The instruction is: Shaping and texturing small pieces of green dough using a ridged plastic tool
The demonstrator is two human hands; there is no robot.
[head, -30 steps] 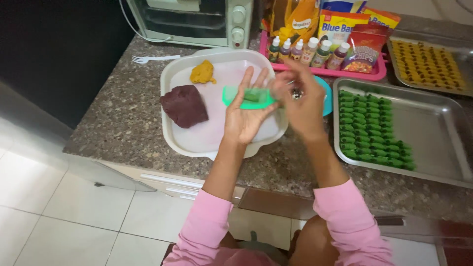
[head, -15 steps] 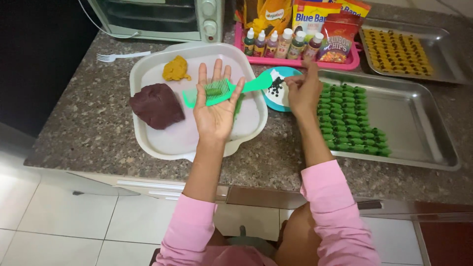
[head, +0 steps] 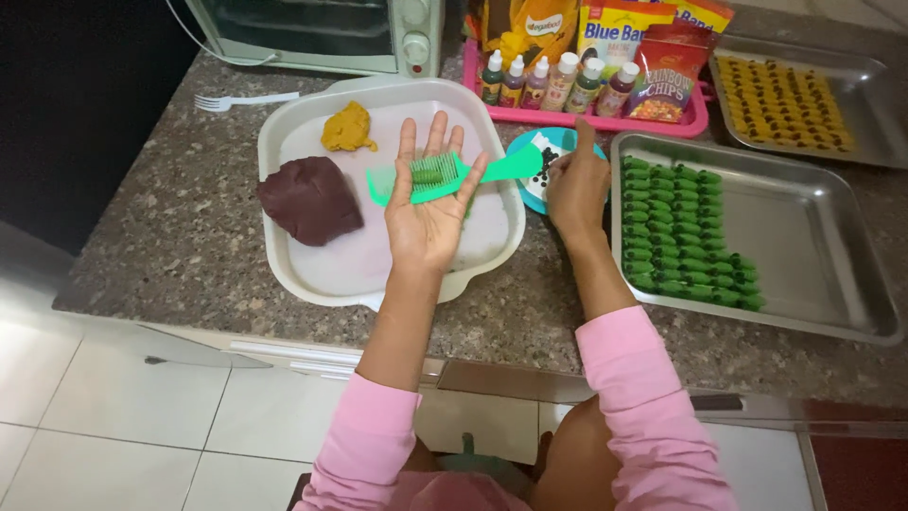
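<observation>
Granite bench [head: 170,237] carries everything. At far left lies a fork [head: 241,99]. Next stands the white tray [head: 284,255], with brown dough [head: 310,199] and yellow dough [head: 348,128] on it.

My left hand [head: 430,213] is held palm up over the tray, fingers spread, no grip closed. The green comb [head: 426,178] lies across the fingers with a small roll of green dough [head: 427,175] on its teeth.

My right hand [head: 577,185] pinches the comb's handle end, just beside the blue dish [head: 539,156] of dark chips.

Step in hand, as I judge it: ribbing a green piece on the comb. The next move calls for light pressure, so the ridges stay intact.

At right, the steel pan [head: 804,246] holds rows of green pieces [head: 686,237].
</observation>
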